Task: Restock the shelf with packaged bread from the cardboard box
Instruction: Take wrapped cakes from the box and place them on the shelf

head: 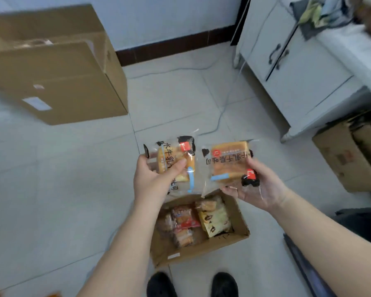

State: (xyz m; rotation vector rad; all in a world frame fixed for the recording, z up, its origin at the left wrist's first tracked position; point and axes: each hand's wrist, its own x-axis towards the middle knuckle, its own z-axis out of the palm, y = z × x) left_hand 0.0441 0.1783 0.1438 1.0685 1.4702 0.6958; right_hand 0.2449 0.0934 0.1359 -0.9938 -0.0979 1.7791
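Gripping one clear-wrapped orange bread packet in the left hand and another in the right hand, fingers curled around each above the open brown cardboard box at lower centre, the person holds soft, light, crushable loaves best held gently by the edges.

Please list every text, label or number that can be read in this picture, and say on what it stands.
"水牛乳": left bread pack, held by the left hand; its lower characters are blurred.
"乳千层吐司": right bread pack, in the right hand, seen upside down.
Red tags on both packs, box packets, big box labels: unreadable.
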